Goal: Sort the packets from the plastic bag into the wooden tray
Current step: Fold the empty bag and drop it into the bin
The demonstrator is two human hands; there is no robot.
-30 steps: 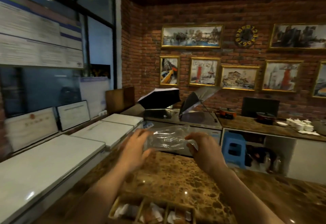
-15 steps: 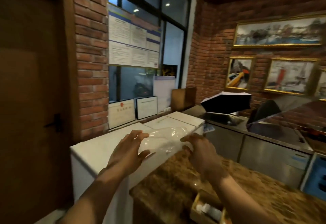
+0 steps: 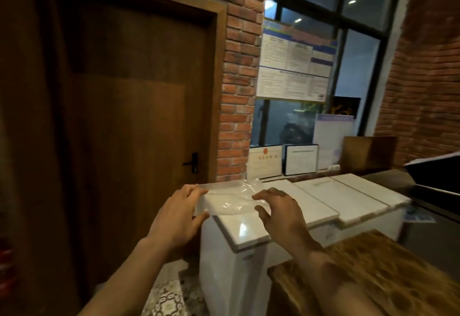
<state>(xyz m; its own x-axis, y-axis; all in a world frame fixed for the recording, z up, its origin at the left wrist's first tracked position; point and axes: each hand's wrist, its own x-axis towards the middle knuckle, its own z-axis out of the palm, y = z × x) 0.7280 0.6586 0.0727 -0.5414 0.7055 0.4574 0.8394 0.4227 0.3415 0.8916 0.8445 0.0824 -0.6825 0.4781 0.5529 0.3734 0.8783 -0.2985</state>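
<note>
A clear, crumpled plastic bag (image 3: 230,200) is stretched between my two hands in mid-air, over the near corner of a white chest freezer (image 3: 251,231). My left hand (image 3: 178,216) pinches the bag's left edge. My right hand (image 3: 278,212) has its fingers on the bag's right edge. The bag looks flat and I see no packets in it. The wooden tray and the packets are out of view.
A brown marble-patterned counter (image 3: 373,273) sits at the lower right. White freezer lids (image 3: 348,191) run back towards a window. A dark wooden door (image 3: 129,116) and a brick pillar (image 3: 236,91) stand to the left. Patterned floor tiles (image 3: 169,300) show below.
The view has swung left, away from the counter and the wooden tray, which have left the frame. Both hands have kept hold of the plastic bag and carried it over the white freezer.
</note>
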